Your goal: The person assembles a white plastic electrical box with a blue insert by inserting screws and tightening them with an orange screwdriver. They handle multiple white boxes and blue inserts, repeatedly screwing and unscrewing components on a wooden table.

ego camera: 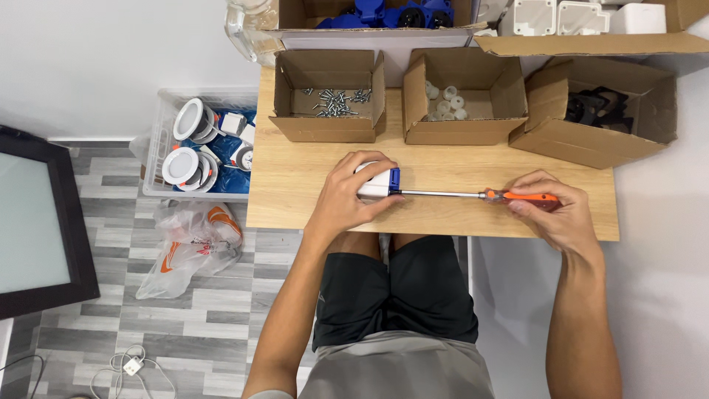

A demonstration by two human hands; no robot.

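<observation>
Left hand: our left hand (353, 193) is clamped over a small white and blue plastic housing (380, 182), pressing it down on the wooden surface (295, 185), fingers curled over its top.
Right hand: our right hand (555, 207) is closed around the orange handle of a screwdriver (473, 195), gripping it near the surface's right edge.
Screwdriver: it lies almost level, its metal shaft running left from the handle, the tip meeting the blue end of the housing.
Housing: it sits near the middle of the surface, toward the front edge, mostly hidden under our left hand.
Boxes behind: we see three open cardboard boxes along the back of the surface: a box of screws (330, 96) on the left, a box of white round parts (461, 96) in the middle, a box of black parts (594, 111) on the right.
Floor: a clear crate of round white fittings (199, 144) stands left of the surface, with a plastic bag (193, 244) just in front of it.
</observation>
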